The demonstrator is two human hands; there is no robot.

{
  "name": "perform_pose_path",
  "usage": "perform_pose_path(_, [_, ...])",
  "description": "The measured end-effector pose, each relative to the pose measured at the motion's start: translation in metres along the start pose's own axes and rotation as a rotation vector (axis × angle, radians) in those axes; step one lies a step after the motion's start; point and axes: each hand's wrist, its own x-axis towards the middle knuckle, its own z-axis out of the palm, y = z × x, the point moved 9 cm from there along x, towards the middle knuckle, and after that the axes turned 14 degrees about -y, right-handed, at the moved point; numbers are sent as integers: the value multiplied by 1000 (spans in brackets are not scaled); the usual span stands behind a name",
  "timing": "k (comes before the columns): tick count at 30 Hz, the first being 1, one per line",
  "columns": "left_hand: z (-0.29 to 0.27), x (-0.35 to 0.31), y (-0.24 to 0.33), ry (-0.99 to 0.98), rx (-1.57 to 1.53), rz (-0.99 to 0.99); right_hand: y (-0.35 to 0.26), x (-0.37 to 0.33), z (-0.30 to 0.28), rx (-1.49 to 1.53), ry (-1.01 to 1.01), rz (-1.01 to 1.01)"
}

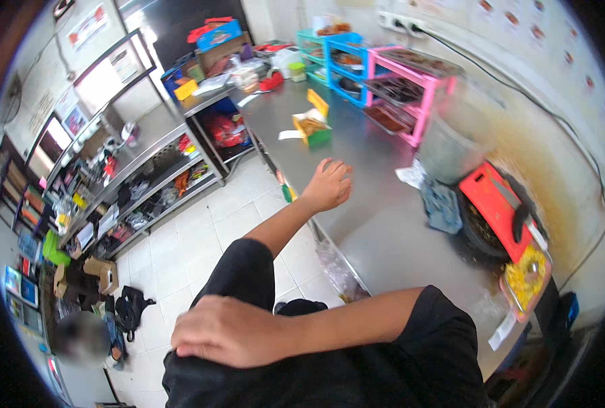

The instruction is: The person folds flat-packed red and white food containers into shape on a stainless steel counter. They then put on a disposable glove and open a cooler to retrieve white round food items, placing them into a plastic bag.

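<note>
My left hand (327, 185) is stretched out over the near edge of a steel table (377, 224). Its fingers are loosely bent and somewhat apart, with nothing seen in them. Nearest to it stands an open yellow and green food box (311, 128) with brown food inside, its lid raised. My right arm crosses in front of my body, and my right hand (231, 332) is curled over the black sleeve (238, 275) of my left arm. The undersides of the right fingers are hidden.
On the right, a red cutting board (494, 207) with a knife lies across a dark pan (476, 231), beside a blue cloth (441, 206), a translucent tub (452, 146) and a yellow food tray (525, 279). Pink (421, 102) and blue racks (347, 64) line the wall. Steel shelving (156, 160) stands left.
</note>
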Motion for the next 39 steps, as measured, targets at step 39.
perform_pose_path(39, [-153, -94, -369, 53, -1402, 543, 751, 188, -301, 288, -795, 1136])
